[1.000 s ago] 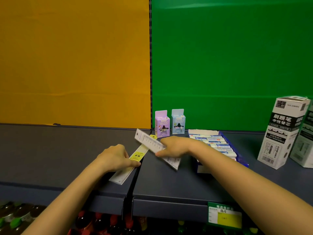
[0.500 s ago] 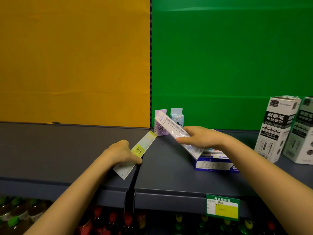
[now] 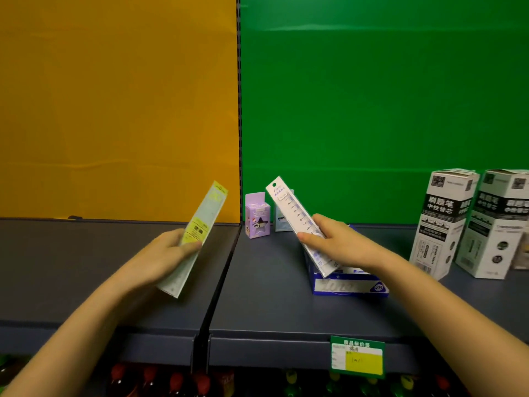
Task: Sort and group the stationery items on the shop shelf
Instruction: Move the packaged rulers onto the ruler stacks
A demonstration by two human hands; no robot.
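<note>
Grey shelf [image 3: 272,285], boxes standing ungrouped. Our left hand [image 3: 160,255] grips yellow-labelled ruler [image 3: 197,233]; right hand [image 3: 336,243] pinches white ruler [image 3: 294,216]. Both unplaced; we judge sorting barely begun.

A yellow-labelled ruler [image 3: 197,236] is being held tilted, well left of the blue 2B box [image 3: 350,286]; a white numbered ruler [image 3: 297,222] is being held slanted just above it. A purple box [image 3: 257,217] is being kept upright behind it.

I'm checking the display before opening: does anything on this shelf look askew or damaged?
Nothing is plainly damaged or spilled. The white refill boxes at the right look tilted, though that may be lens distortion.
</note>
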